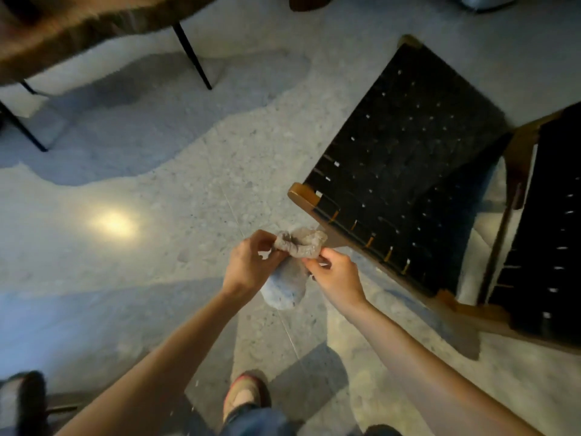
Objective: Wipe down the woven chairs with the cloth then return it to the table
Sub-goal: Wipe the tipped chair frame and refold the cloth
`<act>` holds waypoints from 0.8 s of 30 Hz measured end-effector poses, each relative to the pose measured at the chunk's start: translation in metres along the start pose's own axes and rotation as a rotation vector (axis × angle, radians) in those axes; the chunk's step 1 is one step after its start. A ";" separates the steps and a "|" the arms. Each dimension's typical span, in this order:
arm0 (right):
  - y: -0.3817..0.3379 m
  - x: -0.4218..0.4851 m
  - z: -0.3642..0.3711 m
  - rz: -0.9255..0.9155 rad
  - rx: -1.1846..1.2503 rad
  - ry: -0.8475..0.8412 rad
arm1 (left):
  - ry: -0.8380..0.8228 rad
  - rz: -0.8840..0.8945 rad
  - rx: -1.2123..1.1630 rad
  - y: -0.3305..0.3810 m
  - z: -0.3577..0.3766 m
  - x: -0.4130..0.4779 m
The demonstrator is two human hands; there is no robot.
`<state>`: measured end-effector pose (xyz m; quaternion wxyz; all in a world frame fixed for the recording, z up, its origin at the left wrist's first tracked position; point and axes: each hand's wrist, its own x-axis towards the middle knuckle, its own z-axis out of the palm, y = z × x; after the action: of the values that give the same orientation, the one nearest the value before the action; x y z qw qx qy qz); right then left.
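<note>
A crumpled grey-beige cloth (298,245) hangs in the air between both hands, above the floor. My left hand (250,265) pinches its left edge and my right hand (338,275) pinches its right edge. A woven chair (405,171) with black strapping and a brown wooden frame stands just right of the hands, its seat corner close to the cloth. Part of a second black woven panel (547,221) shows at the far right. The wooden table (72,29) with thin black legs is at the top left.
Speckled terrazzo floor (176,196) spreads across the middle, with a bright light reflection at left. My foot in a sandal (243,396) is at the bottom centre. A dark object (25,401) sits at the bottom left corner.
</note>
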<state>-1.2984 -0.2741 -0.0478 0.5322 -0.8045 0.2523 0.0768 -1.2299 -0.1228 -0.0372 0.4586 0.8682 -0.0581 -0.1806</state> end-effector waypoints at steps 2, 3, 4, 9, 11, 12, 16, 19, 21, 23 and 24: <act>-0.051 -0.019 -0.022 -0.012 -0.012 -0.015 | 0.028 0.019 -0.023 0.042 -0.033 -0.014; -0.076 -0.028 -0.033 -0.020 -0.018 -0.021 | 0.039 0.028 -0.033 0.063 -0.048 -0.020; -0.102 -0.037 -0.045 -0.030 -0.019 -0.023 | 0.048 0.041 -0.045 0.083 -0.063 -0.025; -0.220 -0.072 -0.091 -0.042 -0.027 -0.002 | 0.026 0.142 -0.165 0.183 -0.144 -0.042; -0.260 -0.082 -0.104 -0.066 -0.032 0.015 | -0.024 0.179 -0.132 0.216 -0.175 -0.044; -0.279 -0.086 -0.109 -0.091 -0.025 0.023 | -0.043 0.212 -0.097 0.230 -0.190 -0.044; -0.337 -0.097 -0.119 -0.205 -0.013 0.086 | -0.083 0.330 -0.030 0.268 -0.241 -0.037; -0.364 -0.098 -0.117 -0.207 0.031 0.112 | -0.106 0.346 -0.018 0.280 -0.268 -0.026; -0.374 -0.095 -0.114 -0.219 0.011 0.141 | -0.109 0.338 -0.020 0.282 -0.280 -0.018; -0.383 -0.087 -0.111 -0.251 -0.048 0.170 | -0.097 0.322 -0.012 0.283 -0.288 -0.008; -0.386 -0.081 -0.111 -0.270 -0.077 0.183 | -0.091 0.320 -0.002 0.284 -0.291 -0.001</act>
<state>-1.1964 -0.2290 0.3463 0.4812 -0.8546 0.1860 -0.0592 -1.1051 -0.0593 0.3446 0.4793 0.8383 -0.2161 -0.1444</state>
